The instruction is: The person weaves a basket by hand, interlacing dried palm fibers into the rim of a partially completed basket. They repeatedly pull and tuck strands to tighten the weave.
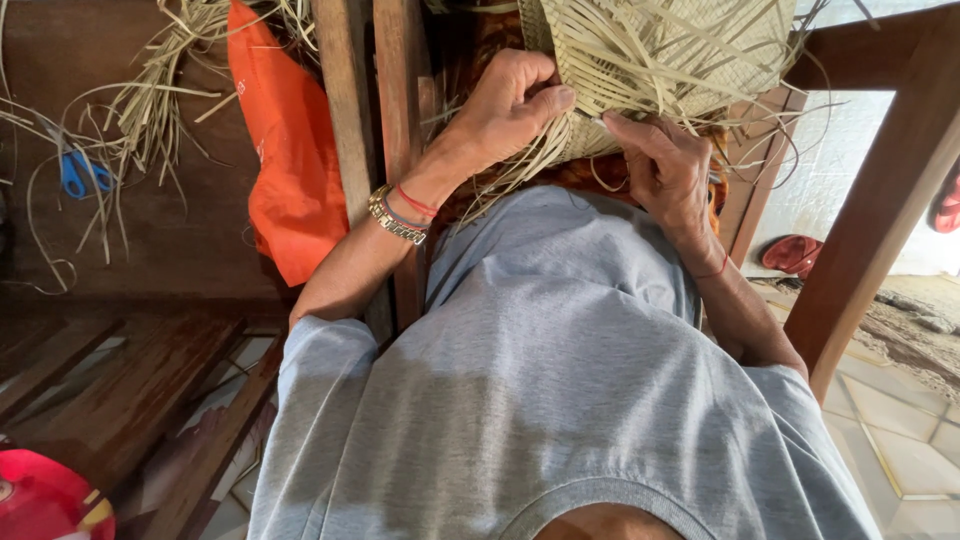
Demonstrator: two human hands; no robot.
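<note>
On the wooden bench (150, 250), blue-handled scissors (80, 172) lie among loose straw strips (160, 90) near its left edge, with an orange cloth (290, 150) beside them. Your left hand (510, 105) curls its fingers around strips at the near edge of the woven straw mat (670, 45). Your right hand (665, 170) pinches a single strip just beside it.
</note>
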